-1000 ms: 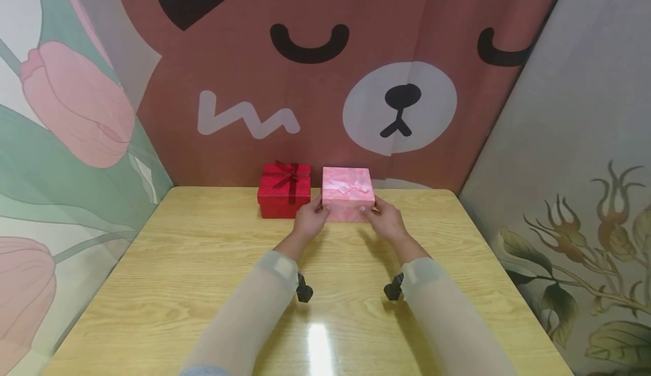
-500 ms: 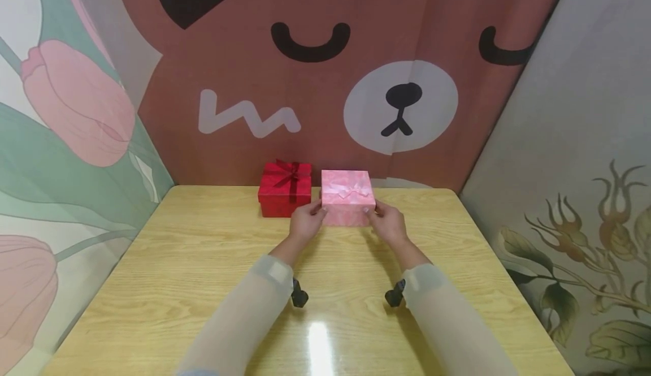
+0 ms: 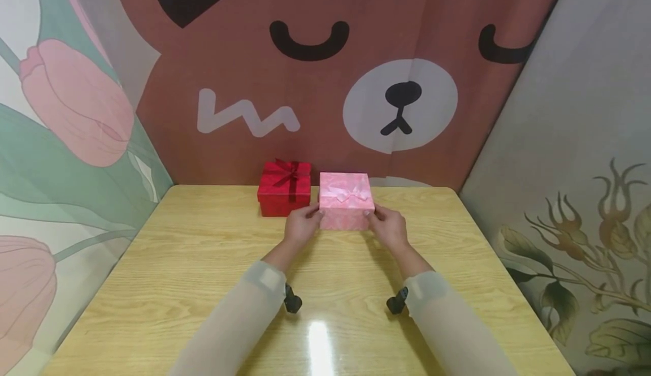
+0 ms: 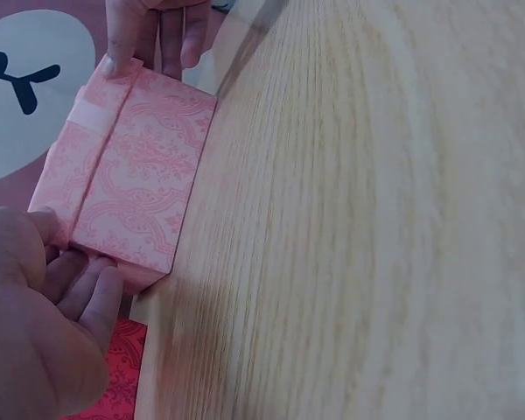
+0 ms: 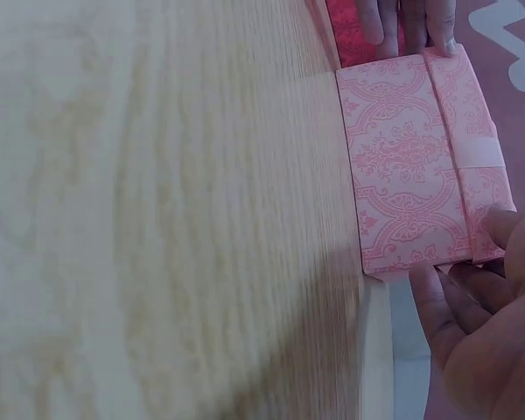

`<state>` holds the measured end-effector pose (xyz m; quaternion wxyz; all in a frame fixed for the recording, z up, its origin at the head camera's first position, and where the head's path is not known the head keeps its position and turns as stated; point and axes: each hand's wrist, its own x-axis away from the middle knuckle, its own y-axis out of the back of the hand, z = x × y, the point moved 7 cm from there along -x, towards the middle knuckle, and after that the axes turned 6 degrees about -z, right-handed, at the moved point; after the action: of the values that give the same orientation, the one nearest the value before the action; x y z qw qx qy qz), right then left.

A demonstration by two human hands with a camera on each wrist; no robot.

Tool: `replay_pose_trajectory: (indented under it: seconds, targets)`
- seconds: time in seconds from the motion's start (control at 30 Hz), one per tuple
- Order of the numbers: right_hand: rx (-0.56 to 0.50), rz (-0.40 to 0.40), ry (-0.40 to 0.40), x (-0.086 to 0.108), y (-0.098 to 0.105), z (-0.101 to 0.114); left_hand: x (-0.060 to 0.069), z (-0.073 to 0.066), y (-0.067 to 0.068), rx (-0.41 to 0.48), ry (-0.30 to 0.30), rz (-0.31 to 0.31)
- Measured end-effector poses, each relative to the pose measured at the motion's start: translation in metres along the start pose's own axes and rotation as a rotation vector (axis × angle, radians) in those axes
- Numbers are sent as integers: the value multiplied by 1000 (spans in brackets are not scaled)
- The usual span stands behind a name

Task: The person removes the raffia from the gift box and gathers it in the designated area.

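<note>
A pink gift box (image 3: 343, 217) with a ribbon bow on its lid (image 3: 344, 184) stands at the back of the table, and the lid sits on it. My left hand (image 3: 302, 226) grips its left side, the thumb at the lid's front corner. On the opposite side my right hand (image 3: 389, 228) holds it the same way. Both wrist views show the thumbs (image 5: 500, 226) on the lid and the other fingers (image 4: 87, 289) against the side below the lid's edge. Just left of the pink box stands a red gift box (image 3: 285, 195) with a dark red bow.
The wooden table (image 3: 203, 285) reaches from the boxes toward me, with a bright light reflection on its front part. A brown curtain (image 3: 229, 161) with a bear face hangs right behind the boxes. Patterned cloths (image 3: 585, 195) flank the table on both sides.
The pink box has slid a little toward me, with both hands on it. The gap between the box and the back curtain has grown. The red box stays where it was.
</note>
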<state>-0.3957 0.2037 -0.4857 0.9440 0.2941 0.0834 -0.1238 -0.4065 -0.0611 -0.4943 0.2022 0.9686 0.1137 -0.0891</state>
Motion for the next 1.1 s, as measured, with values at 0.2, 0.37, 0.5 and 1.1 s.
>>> replay_pose_trajectory:
  seconds: [0.2,0.37,0.5,1.1]
  targets:
    - [-37,17,-12,10,1,0,8,2,6,17,6,48]
    - [-87,37,-39,18,2,-2,16,5,10,24,27,88]
    - [-122,53,-78,24,4,-4,23,5,14,13,21,111]
    - [-206,107,-50,51,10,6,47,3,29,41,13,150]
